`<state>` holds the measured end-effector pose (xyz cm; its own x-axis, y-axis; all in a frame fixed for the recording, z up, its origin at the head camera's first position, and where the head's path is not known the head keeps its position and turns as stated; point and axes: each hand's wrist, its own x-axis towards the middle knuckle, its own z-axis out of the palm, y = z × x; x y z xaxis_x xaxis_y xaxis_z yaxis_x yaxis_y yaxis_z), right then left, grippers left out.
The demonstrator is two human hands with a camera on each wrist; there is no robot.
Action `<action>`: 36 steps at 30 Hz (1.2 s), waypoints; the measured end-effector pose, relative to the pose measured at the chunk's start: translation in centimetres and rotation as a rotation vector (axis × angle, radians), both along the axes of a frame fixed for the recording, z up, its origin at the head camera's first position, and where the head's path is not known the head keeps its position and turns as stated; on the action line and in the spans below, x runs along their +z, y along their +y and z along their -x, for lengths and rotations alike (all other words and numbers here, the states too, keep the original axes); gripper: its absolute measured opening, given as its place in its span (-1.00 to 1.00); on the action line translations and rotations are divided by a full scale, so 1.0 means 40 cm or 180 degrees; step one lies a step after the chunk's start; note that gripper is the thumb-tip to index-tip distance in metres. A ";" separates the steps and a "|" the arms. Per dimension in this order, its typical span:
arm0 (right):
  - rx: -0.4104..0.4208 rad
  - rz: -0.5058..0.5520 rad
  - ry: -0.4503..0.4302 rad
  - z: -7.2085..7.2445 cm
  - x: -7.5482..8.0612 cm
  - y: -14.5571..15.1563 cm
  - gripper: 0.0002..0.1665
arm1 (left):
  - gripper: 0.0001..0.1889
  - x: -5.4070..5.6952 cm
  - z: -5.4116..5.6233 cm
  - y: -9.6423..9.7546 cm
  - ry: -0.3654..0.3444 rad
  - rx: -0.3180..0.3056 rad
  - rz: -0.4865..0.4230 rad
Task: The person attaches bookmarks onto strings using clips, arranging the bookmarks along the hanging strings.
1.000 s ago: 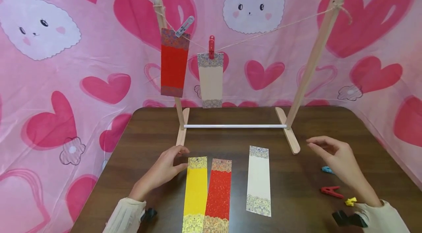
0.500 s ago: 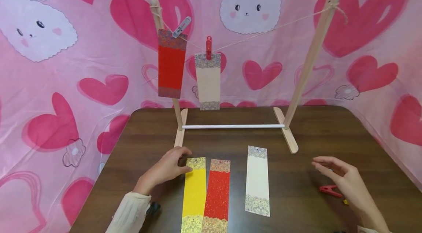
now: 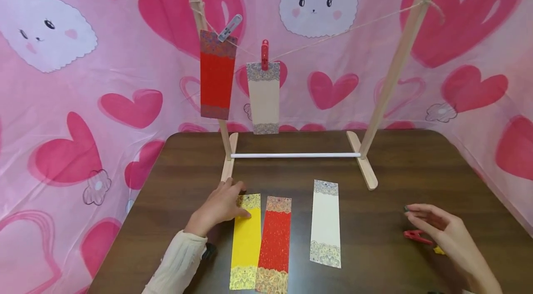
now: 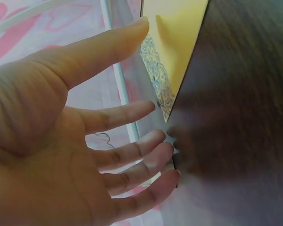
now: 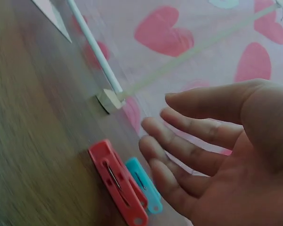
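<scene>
In the head view, my left hand (image 3: 218,206) is at the top end of a yellow paper strip (image 3: 244,243) with patterned ends, its thumb over the strip. The left wrist view shows the thumb spread from the fingers near the yellow strip's corner (image 4: 172,61), with nothing gripped. My right hand (image 3: 451,234) hovers with loosely bent fingers over clothespins on the table. In the right wrist view a red clothespin (image 5: 118,183) and a blue one (image 5: 145,186) lie below its fingertips; the hand holds nothing. A yellow clothespin (image 3: 439,250) is partly hidden by the hand.
A red strip (image 3: 275,241) touches the yellow one; a white strip (image 3: 325,224) lies farther right. Behind stands a wooden frame (image 3: 389,86) with a string. A red strip (image 3: 216,81) and a white strip (image 3: 264,100) hang from it by clothespins.
My left hand has moved right, bringing its thumb over the yellow strip. My right hand has come down and nearer, towards the clothespins, covering most of the blue one. The strips stay put.
</scene>
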<state>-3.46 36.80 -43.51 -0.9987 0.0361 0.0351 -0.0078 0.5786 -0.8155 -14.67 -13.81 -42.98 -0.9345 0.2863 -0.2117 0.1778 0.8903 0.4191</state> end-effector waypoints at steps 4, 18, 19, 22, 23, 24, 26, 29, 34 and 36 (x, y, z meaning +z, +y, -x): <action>-0.0234 -0.0530 0.0030 -0.007 -0.008 0.023 -0.59 | -0.29 -0.005 0.006 0.003 -0.0021 0.0065 0.0031; -0.0155 -0.1161 -0.0175 -0.006 -0.039 0.045 -0.38 | -0.31 -0.002 0.023 0.002 -0.0361 0.0223 0.0027; -0.0134 -0.1152 -0.0181 -0.007 -0.040 0.045 -0.35 | -0.34 -0.001 0.024 0.001 -0.0387 0.0241 -0.0037; -0.0034 -0.1143 -0.0178 -0.010 -0.042 0.054 -0.27 | -0.39 0.001 0.028 -0.002 -0.0451 0.0291 -0.0316; -0.0001 -0.1155 -0.0136 -0.011 -0.043 0.058 -0.25 | -0.41 0.002 0.029 -0.003 -0.0466 0.0300 -0.0424; 0.0024 -0.1160 -0.0096 -0.012 -0.044 0.061 -0.24 | -0.42 0.002 0.030 -0.004 -0.0487 0.0318 -0.0529; 0.0082 -0.1152 -0.0099 -0.013 -0.045 0.069 -0.20 | -0.44 0.003 0.032 -0.005 -0.0490 0.0338 -0.0715; 0.0093 -0.1191 -0.0144 -0.014 -0.045 0.078 -0.17 | -0.46 0.004 0.035 -0.008 -0.0486 0.0399 -0.0959; 0.0213 -0.1243 0.0104 -0.021 -0.061 0.096 -0.19 | -0.49 0.012 0.041 -0.022 -0.0476 0.0457 -0.1403; 0.0293 -0.1203 0.0363 -0.026 -0.077 0.103 -0.19 | -0.50 0.019 0.043 -0.029 -0.0440 0.0446 -0.1546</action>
